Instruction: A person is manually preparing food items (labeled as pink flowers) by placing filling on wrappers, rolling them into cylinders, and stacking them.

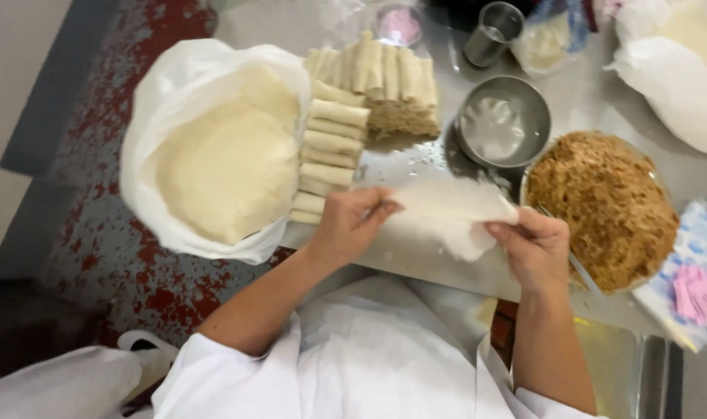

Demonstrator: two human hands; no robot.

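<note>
The left hand (352,221) and the right hand (533,247) hold a thin white wrapper sheet (454,217) between them just above the steel desk (415,167), close to the person's body. The left grip pinches the sheet's left edge with thumb over curled fingers, and the right grip pinches its right corner between thumb and forefinger, so both are pressed together on the sheet. The sheet looks very thin and soft, so handling it well probably calls for a light, even pull from both sides that keeps it flat without tearing, and for laying it square on the bare steel. To the left a white plastic bag (179,93) holds a stack of round wrappers (225,163). Beside it lies a row of finished rolls (328,151), with a taller pile of rolls (384,81) behind them. To the right stands a bowl of browned, crumbly filling (605,206), just beside the right hand, and behind that an empty steel bowl (502,120) and a small steel cup (493,32). A utensil handle seems to lie under the right hand at the filling bowl's edge, but it is too blurred to name. Whether the sheet already touches the desk cannot be told, and its lower part is smeared by blur. The bags at the top right and the patterned packet at the right edge are cut off.
</note>
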